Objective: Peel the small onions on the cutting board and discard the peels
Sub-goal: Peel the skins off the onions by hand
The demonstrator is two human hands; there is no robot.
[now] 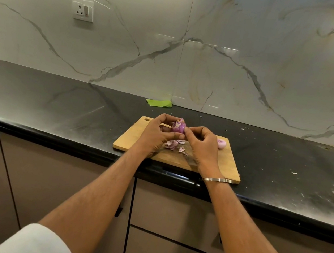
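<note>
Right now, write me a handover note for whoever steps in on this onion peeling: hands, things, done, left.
Left hand: grip curled round the small purple onion, held above the rectangular wooden cutting board.
Right hand: fingertips pinching at the same onion's right side, working the skin.
Things: loose purple peel scraps lie on the board under the hands; a pale pink, seemingly peeled onion sits at the board's far right.
Done: apparently one onion peeled; the held one is partly stripped.
Left: finish the held onion, then clear the peels off the board. No bin is in view.
</note>
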